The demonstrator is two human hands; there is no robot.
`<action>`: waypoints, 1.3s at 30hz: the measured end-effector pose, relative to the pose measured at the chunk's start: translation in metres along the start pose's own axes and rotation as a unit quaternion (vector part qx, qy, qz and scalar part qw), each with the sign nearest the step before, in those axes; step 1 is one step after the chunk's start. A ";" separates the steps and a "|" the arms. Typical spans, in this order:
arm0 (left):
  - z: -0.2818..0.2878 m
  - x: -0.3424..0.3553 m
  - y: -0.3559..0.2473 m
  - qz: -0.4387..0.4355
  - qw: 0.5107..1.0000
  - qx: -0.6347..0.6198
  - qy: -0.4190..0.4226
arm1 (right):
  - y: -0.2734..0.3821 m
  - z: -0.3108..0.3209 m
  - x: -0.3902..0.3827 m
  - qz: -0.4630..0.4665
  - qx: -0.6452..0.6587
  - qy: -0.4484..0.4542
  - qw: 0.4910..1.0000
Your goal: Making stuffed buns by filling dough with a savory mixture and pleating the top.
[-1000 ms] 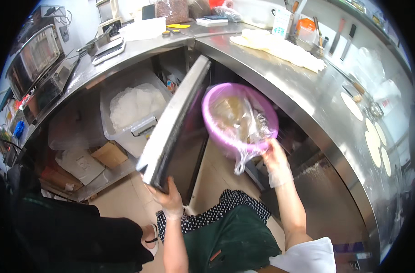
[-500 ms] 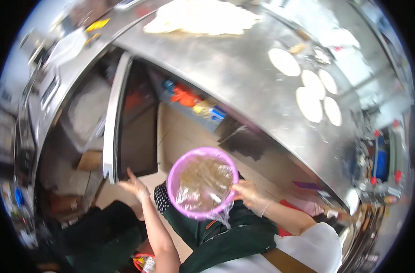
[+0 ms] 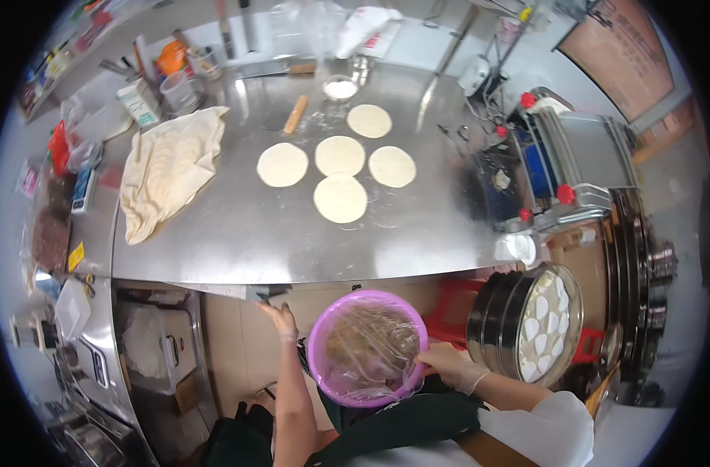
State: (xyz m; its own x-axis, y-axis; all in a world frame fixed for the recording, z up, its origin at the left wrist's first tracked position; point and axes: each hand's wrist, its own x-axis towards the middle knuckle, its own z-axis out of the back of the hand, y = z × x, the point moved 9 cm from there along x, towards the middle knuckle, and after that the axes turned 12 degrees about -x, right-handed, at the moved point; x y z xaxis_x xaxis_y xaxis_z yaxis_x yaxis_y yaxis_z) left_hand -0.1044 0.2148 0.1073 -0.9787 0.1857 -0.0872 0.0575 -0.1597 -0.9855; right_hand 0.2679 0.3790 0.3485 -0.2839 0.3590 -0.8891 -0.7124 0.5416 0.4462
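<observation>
The door (image 3: 256,293) has swung close to the front edge of the tabletop (image 3: 238,241), so the bowl (image 3: 317,364) is free before this edge's middle, rim clamped by the right hand (image 3: 450,366), the left hand (image 3: 280,317) open-fingered at the door.

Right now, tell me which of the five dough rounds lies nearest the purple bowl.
The frontmost dough round, closest to the near edge of the counter; the other four rounds lie farther from the purple bowl.

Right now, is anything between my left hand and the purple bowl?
Nothing visible: only a gap with floor showing below separates your left hand from the bowl. Your right hand holds its opposite rim.
</observation>
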 end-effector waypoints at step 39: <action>-0.355 -0.265 -0.304 -0.289 0.833 0.274 0.385 | 0.034 0.239 0.105 0.175 0.053 -0.205 0.962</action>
State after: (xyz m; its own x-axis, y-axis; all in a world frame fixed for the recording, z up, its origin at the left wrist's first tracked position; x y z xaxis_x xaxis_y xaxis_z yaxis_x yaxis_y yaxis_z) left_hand 0.2076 0.5585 0.3779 -0.3828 0.9182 0.1023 -0.6837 -0.2070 -0.6998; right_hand 0.3677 0.6167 0.2946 -0.2018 0.7908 -0.5779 -0.5441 0.4001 0.7374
